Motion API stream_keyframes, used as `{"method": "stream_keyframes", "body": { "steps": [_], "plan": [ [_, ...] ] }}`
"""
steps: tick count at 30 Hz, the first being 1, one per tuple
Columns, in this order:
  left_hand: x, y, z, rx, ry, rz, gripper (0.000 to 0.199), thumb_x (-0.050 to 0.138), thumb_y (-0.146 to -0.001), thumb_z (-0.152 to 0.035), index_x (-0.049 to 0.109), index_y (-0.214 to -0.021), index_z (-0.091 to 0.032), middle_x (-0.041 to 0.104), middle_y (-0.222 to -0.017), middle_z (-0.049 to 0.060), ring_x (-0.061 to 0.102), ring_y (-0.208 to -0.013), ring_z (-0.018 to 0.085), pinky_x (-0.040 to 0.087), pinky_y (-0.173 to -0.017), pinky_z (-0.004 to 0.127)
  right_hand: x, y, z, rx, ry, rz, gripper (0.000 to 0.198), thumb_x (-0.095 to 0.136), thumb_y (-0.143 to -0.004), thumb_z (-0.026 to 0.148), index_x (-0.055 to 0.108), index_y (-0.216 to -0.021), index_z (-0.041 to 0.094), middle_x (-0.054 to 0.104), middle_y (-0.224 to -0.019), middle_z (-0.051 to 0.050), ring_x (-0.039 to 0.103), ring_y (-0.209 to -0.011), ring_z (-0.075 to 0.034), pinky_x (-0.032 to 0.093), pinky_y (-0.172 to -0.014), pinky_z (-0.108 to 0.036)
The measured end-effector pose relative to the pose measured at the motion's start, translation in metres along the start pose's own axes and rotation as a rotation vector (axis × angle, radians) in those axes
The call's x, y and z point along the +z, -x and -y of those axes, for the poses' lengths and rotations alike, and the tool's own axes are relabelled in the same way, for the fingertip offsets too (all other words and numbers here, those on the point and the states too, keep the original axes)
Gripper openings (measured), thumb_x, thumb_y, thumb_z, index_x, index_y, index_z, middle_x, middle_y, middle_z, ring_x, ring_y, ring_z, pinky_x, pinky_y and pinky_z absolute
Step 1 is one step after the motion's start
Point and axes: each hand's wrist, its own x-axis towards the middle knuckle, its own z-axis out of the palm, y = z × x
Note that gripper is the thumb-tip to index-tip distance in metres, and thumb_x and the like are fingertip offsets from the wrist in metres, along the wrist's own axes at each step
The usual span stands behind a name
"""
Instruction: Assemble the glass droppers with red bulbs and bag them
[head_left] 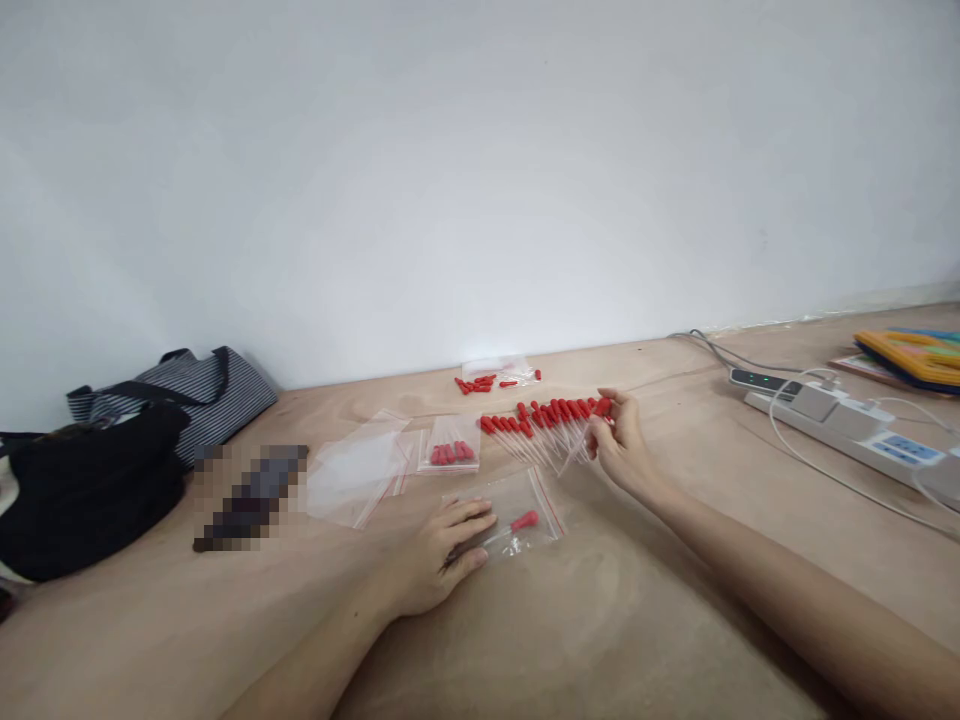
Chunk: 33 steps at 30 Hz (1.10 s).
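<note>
My left hand [442, 550] lies with its fingers stretched out on the left end of a clear zip bag [551, 505]. Inside that bag is a glass dropper with a red rubber bulb [526, 521]; the tip of its tube is under or near my fingers. At the right end of a row of red-bulbed droppers [559, 411], my right hand [622, 445] has its thumb and fingers closed around the bulb of one dropper [602, 407]. The tubes in the row point toward me and partly overlap.
Left of the row lies a zip bag of packed droppers [450, 453], beside flat zip bags [352, 470]. Loose red bulbs [476, 384] sit near the wall. A power strip [847, 425] with cables is at right, a striped bag [217, 400] and a blurred-out object [255, 495] at left.
</note>
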Motion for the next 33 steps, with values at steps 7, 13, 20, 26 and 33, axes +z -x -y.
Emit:
{"method": "stream_keyframes", "body": {
  "steps": [7, 13, 20, 26, 33],
  "plan": [
    [0.000, 0.000, 0.000, -0.022, 0.018, -0.002, 0.040, 0.044, -0.086, -0.030, 0.045, -0.125, -0.025, 0.045, -0.132, 0.006, 0.039, -0.123, 0.023, 0.026, -0.104, 0.048, 0.009, 0.029, -0.013, 0.120, -0.178, -0.018, 0.029, 0.043, -0.079, 0.032, 0.027, -0.101, 0.024, 0.039, -0.078, 0.003, 0.047, -0.048, -0.008, 0.045, -0.045, -0.026],
    [0.000, 0.001, -0.004, -0.105, 0.028, 0.031, 0.050, 0.044, -0.086, -0.032, 0.033, -0.134, -0.021, 0.032, -0.140, 0.008, 0.031, -0.127, 0.024, 0.028, -0.104, 0.045, 0.026, 0.036, -0.010, 0.254, -0.295, -0.005, 0.037, 0.054, -0.072, 0.042, 0.030, -0.094, 0.024, 0.044, -0.077, 0.003, 0.050, -0.051, -0.009, 0.047, -0.045, -0.026],
    [0.003, 0.001, 0.000, -0.103, 0.043, 0.013, 0.057, 0.045, -0.085, -0.033, 0.024, -0.137, -0.022, 0.033, -0.140, 0.008, 0.030, -0.127, 0.024, 0.027, -0.105, 0.043, 0.026, 0.043, -0.001, 0.360, -0.256, 0.342, 0.041, 0.058, -0.066, 0.051, 0.045, -0.087, 0.019, 0.054, -0.068, 0.003, 0.040, -0.035, -0.004, 0.029, -0.029, -0.017],
    [0.005, 0.001, 0.001, -0.089, 0.056, 0.006, 0.057, 0.045, -0.085, -0.032, 0.024, -0.137, -0.022, 0.032, -0.140, 0.007, 0.030, -0.127, 0.024, 0.027, -0.105, 0.043, 0.023, 0.037, -0.009, 0.396, -0.191, 0.583, 0.037, 0.066, -0.061, 0.045, 0.057, -0.081, 0.015, 0.057, -0.060, 0.003, 0.036, -0.034, -0.002, 0.029, -0.031, -0.017],
    [0.005, -0.001, 0.000, -0.091, 0.065, 0.004, 0.056, 0.045, -0.084, -0.032, 0.026, -0.136, -0.021, 0.033, -0.140, 0.007, 0.030, -0.127, 0.024, 0.027, -0.105, 0.043, 0.029, 0.031, -0.005, 0.085, -0.060, 0.793, 0.027, 0.053, -0.076, 0.037, 0.068, -0.074, 0.015, 0.063, -0.071, -0.002, 0.050, -0.055, -0.009, 0.041, -0.052, -0.021]
  ]
}}
